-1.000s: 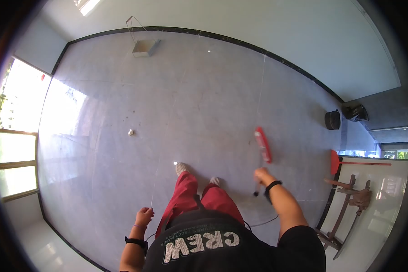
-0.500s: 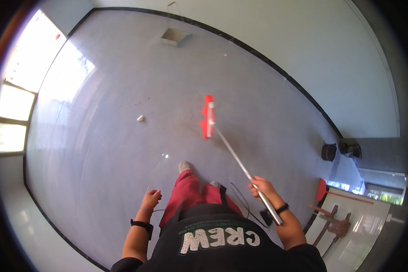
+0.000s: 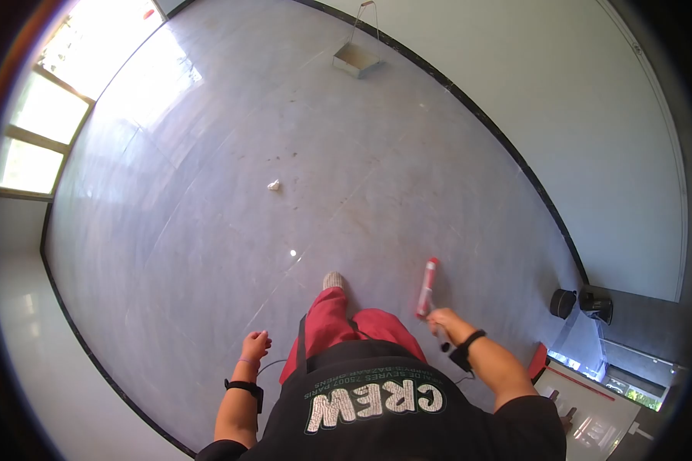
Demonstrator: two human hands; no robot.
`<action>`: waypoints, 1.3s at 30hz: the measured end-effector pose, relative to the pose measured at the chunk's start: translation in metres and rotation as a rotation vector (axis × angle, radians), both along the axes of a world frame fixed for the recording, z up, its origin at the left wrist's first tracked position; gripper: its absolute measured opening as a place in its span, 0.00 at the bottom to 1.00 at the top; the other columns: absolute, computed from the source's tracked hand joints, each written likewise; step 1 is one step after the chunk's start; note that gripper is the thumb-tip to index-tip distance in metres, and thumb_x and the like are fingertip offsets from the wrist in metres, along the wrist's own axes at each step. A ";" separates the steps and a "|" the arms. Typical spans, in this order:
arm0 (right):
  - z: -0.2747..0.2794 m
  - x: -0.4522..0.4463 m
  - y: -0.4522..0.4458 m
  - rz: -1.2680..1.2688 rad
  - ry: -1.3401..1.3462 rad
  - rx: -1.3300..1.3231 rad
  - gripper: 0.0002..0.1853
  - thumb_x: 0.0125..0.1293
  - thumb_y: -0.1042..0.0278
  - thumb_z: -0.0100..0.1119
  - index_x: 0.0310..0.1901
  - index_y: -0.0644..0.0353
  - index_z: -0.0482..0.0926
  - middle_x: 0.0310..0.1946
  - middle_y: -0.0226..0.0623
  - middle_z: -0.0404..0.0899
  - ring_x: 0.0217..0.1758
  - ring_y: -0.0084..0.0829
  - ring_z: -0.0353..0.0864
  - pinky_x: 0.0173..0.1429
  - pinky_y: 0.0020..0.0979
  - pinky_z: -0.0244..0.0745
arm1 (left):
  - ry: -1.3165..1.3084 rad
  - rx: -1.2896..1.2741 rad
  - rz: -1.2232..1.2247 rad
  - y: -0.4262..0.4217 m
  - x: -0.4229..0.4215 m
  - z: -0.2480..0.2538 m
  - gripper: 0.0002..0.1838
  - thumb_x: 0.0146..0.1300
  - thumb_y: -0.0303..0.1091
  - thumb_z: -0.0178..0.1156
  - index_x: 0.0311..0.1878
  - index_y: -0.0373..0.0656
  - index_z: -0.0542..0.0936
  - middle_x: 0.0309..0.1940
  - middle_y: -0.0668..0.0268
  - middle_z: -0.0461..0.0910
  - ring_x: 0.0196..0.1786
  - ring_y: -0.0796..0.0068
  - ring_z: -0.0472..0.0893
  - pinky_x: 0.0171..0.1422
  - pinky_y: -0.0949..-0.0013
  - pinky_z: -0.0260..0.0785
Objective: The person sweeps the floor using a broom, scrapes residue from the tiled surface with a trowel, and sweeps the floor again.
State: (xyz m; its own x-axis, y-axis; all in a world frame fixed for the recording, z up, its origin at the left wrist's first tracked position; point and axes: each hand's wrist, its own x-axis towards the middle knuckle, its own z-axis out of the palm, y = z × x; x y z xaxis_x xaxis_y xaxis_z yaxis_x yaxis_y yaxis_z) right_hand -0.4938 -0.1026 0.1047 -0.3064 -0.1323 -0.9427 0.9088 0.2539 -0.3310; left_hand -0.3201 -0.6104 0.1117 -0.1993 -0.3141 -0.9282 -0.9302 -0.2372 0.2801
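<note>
My right hand (image 3: 447,323) is closed around the handle of a red broom (image 3: 427,286), whose head is just in front of that hand, over the grey floor. The handle looks short from above, its dark end (image 3: 444,347) showing below my fingers. On the other side of my body, my left hand (image 3: 255,345) hangs with its fingers curled together; whether anything small is in them cannot be made out. A small crumpled white scrap (image 3: 274,185) lies on the floor ahead, with dark specks around it.
A metal dustpan (image 3: 355,59) with a tall handle stands by the far wall. At the right are a black bin (image 3: 563,303), a red dustpan (image 3: 539,359) and a white board (image 3: 584,415). Windows (image 3: 50,119) are at the left.
The broom head swung forward and left, then came back close to my right hand. The view has turned, so the metal dustpan and white scrap appear farther right.
</note>
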 end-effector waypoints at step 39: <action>0.028 -0.266 0.010 -0.115 -0.115 -0.180 0.07 0.59 0.71 0.50 0.25 0.61 0.69 0.15 0.32 0.65 0.13 0.26 0.64 0.16 0.28 0.62 | 0.226 -0.038 0.035 0.200 -0.279 0.046 0.14 0.61 0.42 0.55 0.40 0.40 0.76 0.32 0.65 0.79 0.36 0.75 0.78 0.36 0.73 0.69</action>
State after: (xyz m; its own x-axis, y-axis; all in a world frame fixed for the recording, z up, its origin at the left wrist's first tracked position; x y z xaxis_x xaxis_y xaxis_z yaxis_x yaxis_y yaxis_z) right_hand -0.7602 -0.0925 0.1325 -0.2212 -0.2721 -0.9365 0.9626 0.0928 -0.2544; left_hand -0.5995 -0.4107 0.1577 -0.3895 -0.3585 -0.8484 -0.8339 -0.2539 0.4901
